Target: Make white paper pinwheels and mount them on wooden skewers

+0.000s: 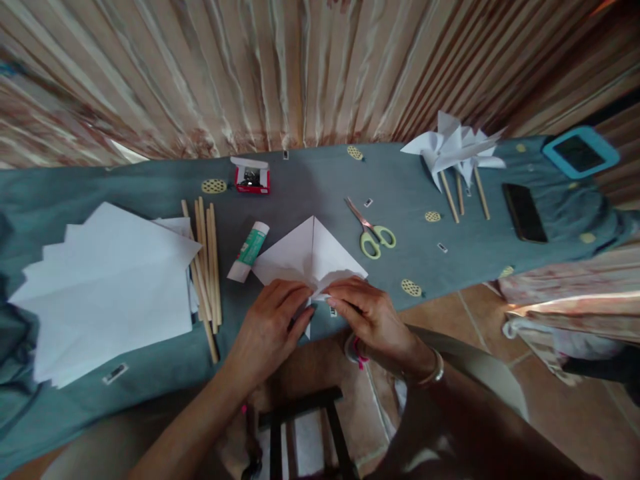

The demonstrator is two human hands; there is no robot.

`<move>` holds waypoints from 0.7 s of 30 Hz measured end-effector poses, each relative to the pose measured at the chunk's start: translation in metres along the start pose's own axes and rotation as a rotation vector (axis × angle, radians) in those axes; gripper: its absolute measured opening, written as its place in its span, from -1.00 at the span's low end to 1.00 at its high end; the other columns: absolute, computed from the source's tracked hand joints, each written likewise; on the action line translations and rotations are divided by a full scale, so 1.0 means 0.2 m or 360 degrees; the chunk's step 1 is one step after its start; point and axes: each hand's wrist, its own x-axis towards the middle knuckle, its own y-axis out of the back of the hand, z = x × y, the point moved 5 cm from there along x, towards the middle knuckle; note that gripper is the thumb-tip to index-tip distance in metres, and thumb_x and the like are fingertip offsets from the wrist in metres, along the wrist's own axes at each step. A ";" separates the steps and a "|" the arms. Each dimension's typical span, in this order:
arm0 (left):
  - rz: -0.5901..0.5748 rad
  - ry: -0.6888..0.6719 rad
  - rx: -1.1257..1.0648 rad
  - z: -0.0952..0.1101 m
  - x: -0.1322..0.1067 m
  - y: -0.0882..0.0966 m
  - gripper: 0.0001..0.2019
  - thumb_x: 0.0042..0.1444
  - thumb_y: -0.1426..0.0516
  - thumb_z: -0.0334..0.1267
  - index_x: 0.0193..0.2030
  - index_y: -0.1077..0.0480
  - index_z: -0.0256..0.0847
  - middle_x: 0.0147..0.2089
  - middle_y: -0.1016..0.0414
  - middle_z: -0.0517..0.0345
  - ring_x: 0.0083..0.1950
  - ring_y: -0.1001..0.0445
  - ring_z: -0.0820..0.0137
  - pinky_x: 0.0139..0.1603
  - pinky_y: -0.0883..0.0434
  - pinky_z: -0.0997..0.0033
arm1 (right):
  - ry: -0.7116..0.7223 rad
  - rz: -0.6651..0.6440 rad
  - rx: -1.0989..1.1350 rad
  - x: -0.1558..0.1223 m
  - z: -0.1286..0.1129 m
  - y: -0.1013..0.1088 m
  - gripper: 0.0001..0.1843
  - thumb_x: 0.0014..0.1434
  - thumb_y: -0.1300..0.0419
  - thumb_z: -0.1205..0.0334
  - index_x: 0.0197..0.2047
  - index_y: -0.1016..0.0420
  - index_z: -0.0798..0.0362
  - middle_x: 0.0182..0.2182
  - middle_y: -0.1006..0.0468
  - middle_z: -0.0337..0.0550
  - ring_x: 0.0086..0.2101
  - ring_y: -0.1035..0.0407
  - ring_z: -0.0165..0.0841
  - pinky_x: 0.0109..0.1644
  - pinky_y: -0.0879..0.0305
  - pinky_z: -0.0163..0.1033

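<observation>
A white square of paper (pixel 310 257) with diagonal creases lies on the blue-grey tablecloth (pixel 310 180), one corner pointing away from me. My left hand (pixel 273 327) and my right hand (pixel 367 317) both rest on its near corner, fingers curled and pressing the paper's flaps together at the middle. A glue stick (pixel 249 252) with a green label lies just left of the paper. Green-handled scissors (pixel 373 230) lie just to its right.
A stack of white sheets (pixel 105 287) sits at the left beside several wooden sticks (pixel 206 267). A small red box (pixel 251 177) is at the back. Finished paper pinwheels (pixel 455 153), a black phone (pixel 523 212) and a blue-framed tablet (pixel 580 152) lie at the right.
</observation>
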 end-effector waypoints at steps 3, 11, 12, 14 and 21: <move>-0.0008 0.0018 0.0019 -0.01 0.00 -0.01 -0.81 0.18 -0.14 -0.39 -0.06 -0.38 -0.34 -0.13 -0.49 -0.04 -0.12 -0.45 0.25 -0.09 -0.50 0.21 | -0.0145 0.0056 0.0022 0.01 0.03 -0.01 -0.84 0.27 -0.13 0.30 -0.14 -0.53 0.02 -0.24 -0.62 -0.15 -0.19 -0.50 -0.34 -0.04 -0.41 -0.20; -0.0055 0.0047 0.0069 0.00 0.00 -0.01 -0.80 0.19 -0.11 -0.42 -0.04 -0.36 -0.33 -0.13 -0.49 -0.03 -0.11 -0.44 0.25 -0.09 -0.49 0.21 | -0.0552 0.0061 0.0051 0.03 0.08 -0.02 -0.81 0.19 -0.22 0.26 -0.11 -0.39 0.01 -0.41 -0.60 -0.29 -0.37 -0.51 -0.40 -0.21 -0.39 -0.33; -0.0060 0.0046 0.0075 0.00 0.00 -0.01 -0.81 0.19 -0.10 -0.42 -0.05 -0.37 -0.33 -0.14 -0.49 -0.03 -0.12 -0.44 0.26 -0.09 -0.49 0.21 | -0.0570 0.0062 0.0044 0.03 0.08 -0.02 -0.85 0.18 -0.23 0.26 -0.16 -0.39 0.01 -0.41 -0.59 -0.29 -0.37 -0.50 -0.41 -0.22 -0.38 -0.34; -0.0073 0.0042 0.0091 0.01 0.00 -0.01 -0.84 0.21 -0.08 -0.43 -0.07 -0.38 -0.34 -0.15 -0.49 -0.03 -0.14 -0.44 0.26 -0.11 -0.49 0.22 | -0.0579 0.0061 0.0032 0.04 0.07 -0.01 -0.90 0.17 -0.23 0.26 -0.23 -0.38 0.01 -0.41 -0.58 -0.29 -0.38 -0.49 -0.42 -0.25 -0.37 -0.36; -0.0141 -0.0093 0.0136 0.06 0.00 -0.02 -0.72 0.21 -0.02 -0.50 0.06 -0.31 -0.38 0.01 -0.49 -0.11 -0.02 -0.42 0.20 -0.02 -0.45 0.16 | -0.0489 0.0055 -0.0081 0.07 0.04 -0.01 -0.91 0.23 -0.17 0.25 -0.33 -0.39 0.02 -0.48 -0.50 -0.30 -0.44 -0.42 -0.45 -0.29 -0.31 -0.38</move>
